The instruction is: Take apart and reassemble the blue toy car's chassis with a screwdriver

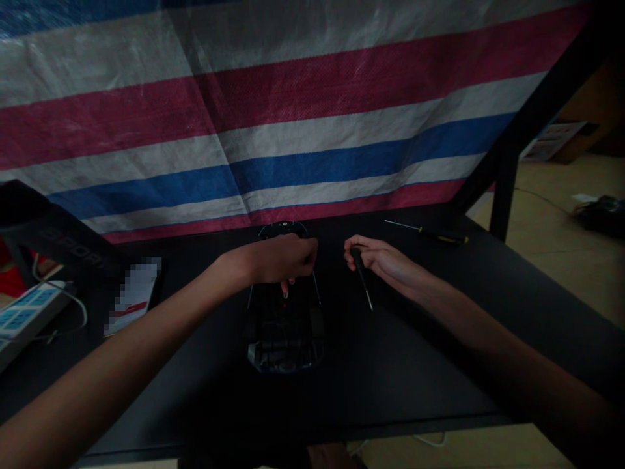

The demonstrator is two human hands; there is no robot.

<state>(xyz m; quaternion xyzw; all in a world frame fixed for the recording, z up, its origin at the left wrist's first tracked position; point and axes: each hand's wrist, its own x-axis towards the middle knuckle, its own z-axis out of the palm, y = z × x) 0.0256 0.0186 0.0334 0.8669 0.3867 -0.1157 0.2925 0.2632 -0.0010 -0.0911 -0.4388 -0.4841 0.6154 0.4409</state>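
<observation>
A dark toy car (283, 326) lies on the black table, wheels and chassis facing up, with a small red spot near its middle. My left hand (280, 257) is over the car's far half, fingers bent and closed, fingertips low against the chassis. Anything between those fingertips is too small or dark to make out. To the right of the car, my right hand (374, 257) is closed around a screwdriver (360, 266), its metal tip angled down toward me, apart from the car.
Another screwdriver (442, 237) lies at the table's far right. At left are a phone (134, 296) with a blurred screen, a white power strip (32, 312) with cables and a dark tube (63, 228) lettered "SPORT". A striped tarp (303, 124) hangs behind the black table (420, 384).
</observation>
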